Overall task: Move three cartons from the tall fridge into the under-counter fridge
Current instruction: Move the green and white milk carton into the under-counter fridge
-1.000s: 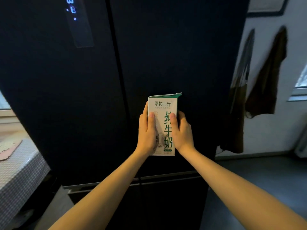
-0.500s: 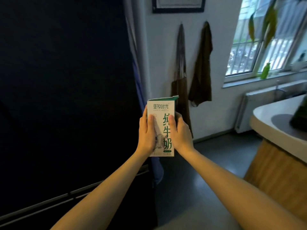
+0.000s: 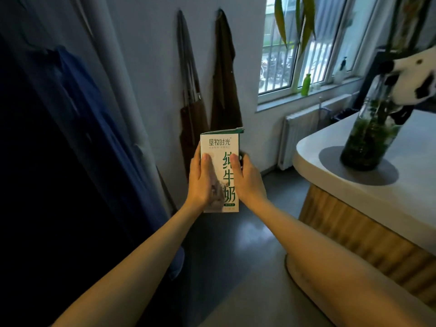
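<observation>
Milk carton (image 3: 223,171) held upright at arm's length, clear of any surface — white with green lettering, top flap slightly raised. Left hand (image 3: 201,180) gripping its left edge, thumb across the front; right hand (image 3: 246,180) clasping the right edge likewise. Behind it, two brown aprons (image 3: 224,74) hanging on the wall. Right — rounded counter (image 3: 330,185) bearing a glass plant vase (image 3: 368,138). Left, the dark fridge side (image 3: 35,185).

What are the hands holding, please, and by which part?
An upright white-and-green milk carton: left hand and right hand grip its opposite sides, thumbs across the printed front.
</observation>
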### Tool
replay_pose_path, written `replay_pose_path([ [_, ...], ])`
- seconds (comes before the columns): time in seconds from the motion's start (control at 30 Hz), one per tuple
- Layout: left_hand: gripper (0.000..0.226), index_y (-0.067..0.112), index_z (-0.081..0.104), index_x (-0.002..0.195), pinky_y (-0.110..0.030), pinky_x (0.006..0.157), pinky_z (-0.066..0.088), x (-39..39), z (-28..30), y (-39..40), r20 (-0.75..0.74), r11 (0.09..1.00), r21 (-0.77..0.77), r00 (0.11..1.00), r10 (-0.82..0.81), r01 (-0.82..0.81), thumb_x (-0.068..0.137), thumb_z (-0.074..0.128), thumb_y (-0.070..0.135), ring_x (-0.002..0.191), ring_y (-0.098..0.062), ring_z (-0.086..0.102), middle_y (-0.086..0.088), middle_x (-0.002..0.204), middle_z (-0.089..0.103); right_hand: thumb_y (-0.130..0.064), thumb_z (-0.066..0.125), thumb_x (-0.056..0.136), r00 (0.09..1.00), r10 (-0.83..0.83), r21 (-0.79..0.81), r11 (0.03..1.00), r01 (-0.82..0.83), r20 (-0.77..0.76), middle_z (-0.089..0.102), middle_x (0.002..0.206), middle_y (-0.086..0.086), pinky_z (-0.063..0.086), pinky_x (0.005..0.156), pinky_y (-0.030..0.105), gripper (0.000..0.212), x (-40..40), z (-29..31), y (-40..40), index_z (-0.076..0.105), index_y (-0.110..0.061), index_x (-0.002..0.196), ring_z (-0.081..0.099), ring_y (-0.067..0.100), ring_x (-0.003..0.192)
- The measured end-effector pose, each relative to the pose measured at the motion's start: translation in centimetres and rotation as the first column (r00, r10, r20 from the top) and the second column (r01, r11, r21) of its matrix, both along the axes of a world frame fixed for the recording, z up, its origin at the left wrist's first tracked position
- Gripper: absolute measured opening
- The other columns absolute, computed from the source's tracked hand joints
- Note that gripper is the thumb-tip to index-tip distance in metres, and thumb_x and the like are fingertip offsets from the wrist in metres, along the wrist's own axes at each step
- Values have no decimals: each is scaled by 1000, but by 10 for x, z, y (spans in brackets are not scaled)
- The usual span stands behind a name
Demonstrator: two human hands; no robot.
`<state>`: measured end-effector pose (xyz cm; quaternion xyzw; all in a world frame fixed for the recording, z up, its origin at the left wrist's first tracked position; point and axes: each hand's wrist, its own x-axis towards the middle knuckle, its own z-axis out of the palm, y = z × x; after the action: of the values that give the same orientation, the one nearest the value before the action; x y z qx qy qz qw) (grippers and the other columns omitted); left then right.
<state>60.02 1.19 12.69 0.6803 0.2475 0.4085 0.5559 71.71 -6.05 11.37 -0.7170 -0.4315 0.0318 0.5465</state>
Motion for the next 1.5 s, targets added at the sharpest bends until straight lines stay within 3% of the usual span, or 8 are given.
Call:
replay_pose_path([
  [0.2,23,39,55,123,-20,74,60,63,-18,60,43,997,-10,996,-72,73,111,35,40,91,-11,76,7,104,77,-82,21,90,994,-103,-33,994,102,-21,64,82,-22,52,53,14,59,51,-6,47,49,-34,107,67,-8,70],
  [0.33,23,51,56,118,-13,65,57,96,-15,91,59,993,1,991,-119,120,109,37,42,78,-4,76,9,91,78,-75,26,96,985,-166,-77,984,162,-46,68,85,-18,61,63,30,54,84,-12,77,53,-30,108,70,-1,75],
  [0.53,25,53,51,123,-37,67,64,143,-20,135,38,990,9,990,-139,138,102,38,53,77,-13,76,7,94,76,-64,32,102,973,-225,-106,970,219,-48,70,87,-12,62,69,38,48,129,-14,115,59,-25,110,70,1,77],
  [0.63,73,22,44,146,-54,87,61,171,-26,160,15,987,-35,987,-159,160,93,32,69,103,-24,73,-11,124,67,-65,31,102,975,-218,-124,969,213,-34,72,97,-9,61,75,44,54,155,-21,140,60,-23,118,71,8,86],
  [0.87,47,15,46,144,-57,97,57,197,-33,193,64,987,24,985,-162,161,109,29,39,119,-27,67,-15,133,63,-79,24,93,983,-183,-110,977,180,-16,71,96,-3,60,72,46,74,185,-30,173,55,-19,123,71,17,85],
  [1.03,41,17,48,141,-31,85,62,239,-34,245,42,987,70,988,-151,148,110,28,35,110,-14,72,10,120,71,-66,28,101,990,-142,-60,988,142,8,69,106,6,60,74,50,61,228,-33,226,39,-23,144,70,21,90],
  [1.3,47,8,39,150,-52,103,55,313,-26,301,37,984,104,988,-148,144,110,28,30,126,-23,64,-12,140,60,-75,23,96,997,-71,-13,997,71,39,70,111,8,63,67,45,80,309,-28,283,36,-16,149,72,19,89],
  [1.5,59,11,35,156,-55,106,51,370,-23,337,-7,985,87,988,-152,152,106,30,42,129,-27,59,-17,142,54,-63,26,103,994,-81,-9,997,82,69,69,110,4,61,67,35,65,367,-30,317,37,-17,148,71,15,89],
])
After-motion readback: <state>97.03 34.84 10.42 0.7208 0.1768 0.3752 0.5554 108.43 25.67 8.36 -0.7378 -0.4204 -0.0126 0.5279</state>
